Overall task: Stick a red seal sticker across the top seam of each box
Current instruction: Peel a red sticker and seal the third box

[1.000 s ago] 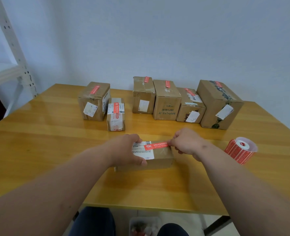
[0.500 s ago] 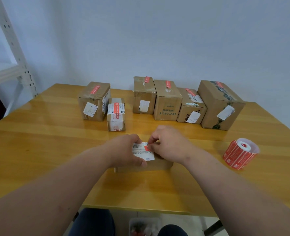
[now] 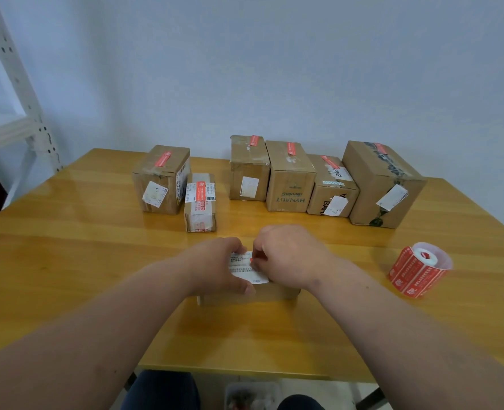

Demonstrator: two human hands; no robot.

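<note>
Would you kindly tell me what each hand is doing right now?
Left hand: holds the near box, thumb on its front.
Right hand: fingers curled on the box top; a grip on the sticker cannot be told.

"HYNAUT", upside down, on cardboard box [image 3: 290,184]

Bright even indoor light, soft glare on the table [image 3: 67,261], wide-angle bending at edges, slightly soft focus
</note>
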